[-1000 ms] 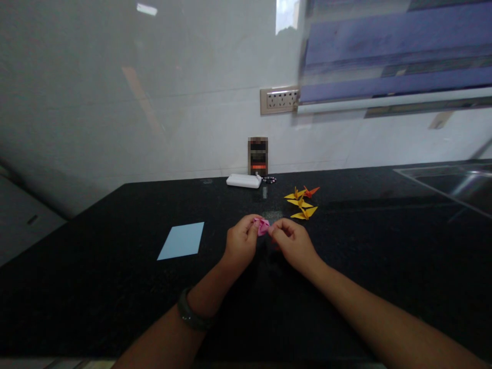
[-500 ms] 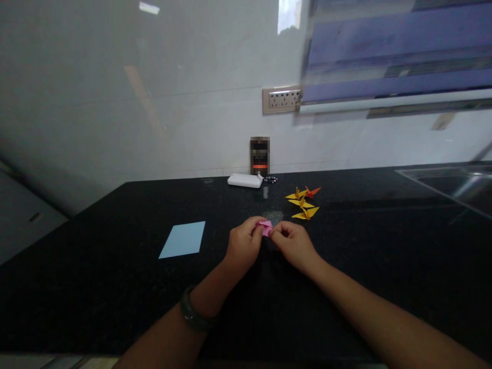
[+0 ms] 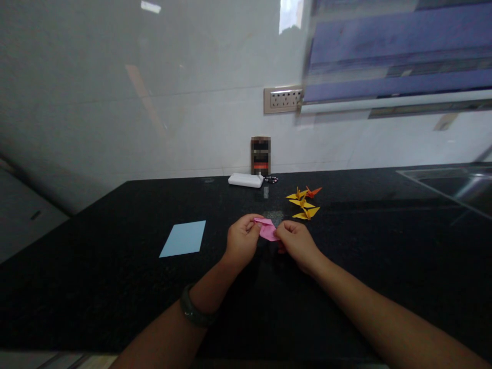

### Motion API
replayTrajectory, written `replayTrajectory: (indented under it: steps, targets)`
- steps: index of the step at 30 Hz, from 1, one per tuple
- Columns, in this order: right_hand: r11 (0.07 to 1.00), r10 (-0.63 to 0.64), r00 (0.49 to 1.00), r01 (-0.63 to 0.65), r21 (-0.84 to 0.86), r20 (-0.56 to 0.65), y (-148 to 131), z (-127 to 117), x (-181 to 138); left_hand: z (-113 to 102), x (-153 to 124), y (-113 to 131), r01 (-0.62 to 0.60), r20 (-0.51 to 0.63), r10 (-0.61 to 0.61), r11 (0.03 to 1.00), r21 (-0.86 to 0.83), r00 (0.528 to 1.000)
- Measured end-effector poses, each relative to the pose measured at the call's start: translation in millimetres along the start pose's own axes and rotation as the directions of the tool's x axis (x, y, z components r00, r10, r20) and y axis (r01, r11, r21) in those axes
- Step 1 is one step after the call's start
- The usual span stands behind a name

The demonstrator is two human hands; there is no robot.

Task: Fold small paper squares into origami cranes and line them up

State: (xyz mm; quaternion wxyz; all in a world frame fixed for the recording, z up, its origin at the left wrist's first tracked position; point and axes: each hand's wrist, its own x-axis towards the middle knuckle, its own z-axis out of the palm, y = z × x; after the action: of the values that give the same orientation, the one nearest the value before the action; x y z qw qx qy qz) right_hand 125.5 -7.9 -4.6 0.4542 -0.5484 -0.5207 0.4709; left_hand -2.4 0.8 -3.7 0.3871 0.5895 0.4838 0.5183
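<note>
A small piece of folded pink paper [image 3: 268, 230] is held up between my two hands above the dark counter. My left hand [image 3: 243, 240] pinches its left edge, thumb in front. The lower right edge is gripped by my right hand [image 3: 298, 243], whose curled fingers cover that corner. A flat square of light blue paper [image 3: 183, 239] lies on the counter to the left of my left hand. Beyond my right hand stand several folded paper cranes: yellow ones [image 3: 306, 213] and an orange one [image 3: 313, 192] behind them.
The black counter [image 3: 96, 287] runs back to a pale wall. A white oblong case [image 3: 246, 180] with a beaded strap [image 3: 271, 179] lies near the wall, and a phone-like pixelated object [image 3: 261, 155] leans behind it. A glass-topped panel [image 3: 453, 184] is at the right.
The pink paper now shows more of its surface, spread wider between my hands. My hands have moved slightly apart, both still gripping it.
</note>
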Motion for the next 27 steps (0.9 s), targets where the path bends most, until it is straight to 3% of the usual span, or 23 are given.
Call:
replayTrajectory:
  steps: [8,17,20,24,27]
  targets:
    - [0.995,0.096,0.992,-0.098,0.018,0.077,-5,0,0,1,0,-7,-0.092,0.09,0.088,0.995,0.036,0.992]
    - [0.975,0.124,0.989,-0.136,0.178,0.076,1,0,5,-1,2,-7,-0.05,0.07,0.049,0.999,0.013,0.996]
    - [0.997,0.047,0.998,-0.049,0.064,0.032,4,-2,9,0,1,-7,-0.037,0.085,0.038,0.999,-0.011,0.996]
    - [0.974,-0.167,0.986,0.161,-0.159,-0.025,8,-6,12,0,2,-7,0.059,0.069,-0.051,0.991,-0.122,0.996]
    - [0.981,-0.122,0.992,0.128,-0.147,0.043,10,-6,13,0,5,-7,0.178,0.065,-0.168,0.96,-0.217,0.984]
